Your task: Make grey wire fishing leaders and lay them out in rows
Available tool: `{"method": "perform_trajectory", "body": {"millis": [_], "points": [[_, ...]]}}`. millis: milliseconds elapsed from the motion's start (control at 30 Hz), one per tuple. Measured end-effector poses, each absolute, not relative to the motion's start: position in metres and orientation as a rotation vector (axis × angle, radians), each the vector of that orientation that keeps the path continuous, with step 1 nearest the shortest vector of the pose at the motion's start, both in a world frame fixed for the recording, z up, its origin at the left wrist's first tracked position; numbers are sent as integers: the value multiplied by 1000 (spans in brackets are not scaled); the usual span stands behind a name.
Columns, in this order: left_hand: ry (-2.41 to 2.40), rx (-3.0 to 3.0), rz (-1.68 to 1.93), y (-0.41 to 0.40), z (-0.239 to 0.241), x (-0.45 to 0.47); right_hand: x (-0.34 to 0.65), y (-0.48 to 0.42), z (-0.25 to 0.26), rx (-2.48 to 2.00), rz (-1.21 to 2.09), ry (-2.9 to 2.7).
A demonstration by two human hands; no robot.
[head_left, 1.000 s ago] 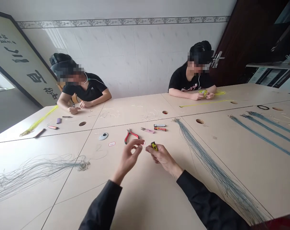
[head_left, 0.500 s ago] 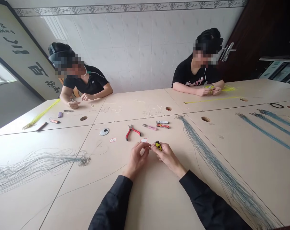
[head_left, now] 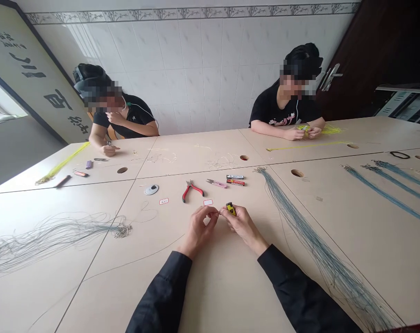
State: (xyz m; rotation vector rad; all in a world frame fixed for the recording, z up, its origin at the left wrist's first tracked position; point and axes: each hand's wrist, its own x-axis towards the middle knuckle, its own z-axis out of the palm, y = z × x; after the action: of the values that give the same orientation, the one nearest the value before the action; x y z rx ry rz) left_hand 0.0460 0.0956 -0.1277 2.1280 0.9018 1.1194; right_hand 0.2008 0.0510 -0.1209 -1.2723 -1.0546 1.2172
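My left hand (head_left: 202, 227) is closed in a pinch, thumb against forefinger, at the end of a thin grey cord (head_left: 137, 260) that trails across the table to the lower left. My right hand (head_left: 243, 227) grips a small yellow lighter (head_left: 231, 209) with a black top, its thumb and forefinger meeting the left fingertips. What lies between the fingertips is too small to make out. Just beyond the hands are a small red-edged label (head_left: 208, 202), red-handled pliers (head_left: 192, 189) and pink thread snips (head_left: 217, 183).
Blue-grey cord bundles lie left (head_left: 92, 229) and right (head_left: 310, 226), with shorter blue bundles (head_left: 386, 192) farther right. Two lighters (head_left: 235, 182) and a round disc (head_left: 151, 189) lie ahead. Two co-workers (head_left: 133, 118) (head_left: 277, 108) sit opposite; the table has round holes (head_left: 297, 173).
My fingertips have drawn slightly closer together, still holding the cord and lighter. The left co-worker has raised one hand from the table to the chin. The view has shifted slightly.
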Motion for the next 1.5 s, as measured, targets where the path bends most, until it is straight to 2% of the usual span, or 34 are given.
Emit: {"method": "perform_trajectory", "body": {"millis": [1033, 1200, 1500], "points": [[1028, 2049, 1073, 97, -128, 47, 204, 54, -121, -1311, 999, -1297], [1026, 2052, 1046, 97, -129, 48, 204, 54, -122, -1373, 898, -1346], [903, 2036, 1049, 98, -125, 46, 205, 53, -125, -1412, 909, -1356]]}}
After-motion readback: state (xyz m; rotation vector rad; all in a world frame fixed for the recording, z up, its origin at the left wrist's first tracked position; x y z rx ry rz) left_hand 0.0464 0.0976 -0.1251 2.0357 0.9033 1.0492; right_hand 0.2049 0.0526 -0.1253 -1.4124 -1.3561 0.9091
